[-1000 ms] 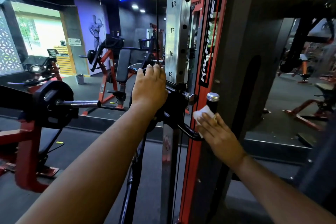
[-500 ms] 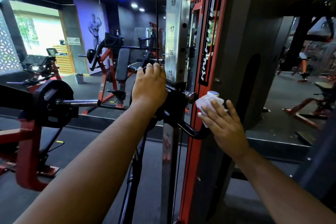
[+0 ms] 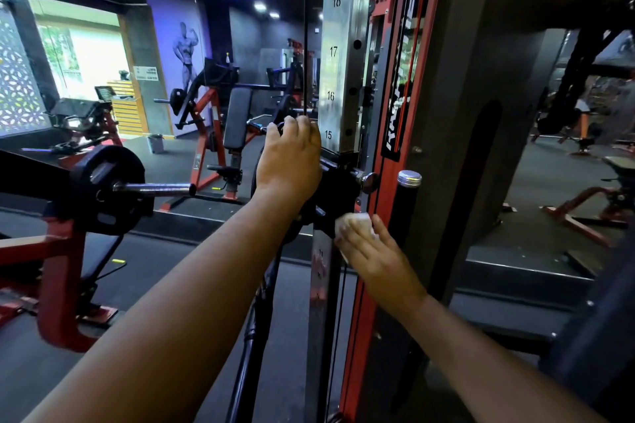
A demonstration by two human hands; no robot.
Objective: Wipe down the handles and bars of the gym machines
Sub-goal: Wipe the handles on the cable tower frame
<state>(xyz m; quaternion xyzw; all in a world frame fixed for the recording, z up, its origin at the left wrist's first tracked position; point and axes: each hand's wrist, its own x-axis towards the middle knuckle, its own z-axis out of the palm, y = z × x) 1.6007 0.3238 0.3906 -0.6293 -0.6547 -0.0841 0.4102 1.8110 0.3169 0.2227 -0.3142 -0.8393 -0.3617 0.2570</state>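
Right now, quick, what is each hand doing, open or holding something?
Left hand: fingers curled round the black pulley carriage on the numbered upright, gripping it.
Right hand: fingers fairly straight, pressing a white wipe against the carriage's lower handle; open.

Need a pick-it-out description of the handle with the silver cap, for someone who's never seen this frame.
Start at the numbered steel upright in mid-frame, then move right past the red frame rail. The black cylindrical handle stands upright against the dark panel, just above and right of the right hand pressing a white cloth. Its shiny silver cap sets it apart from the smaller round knob to its left.
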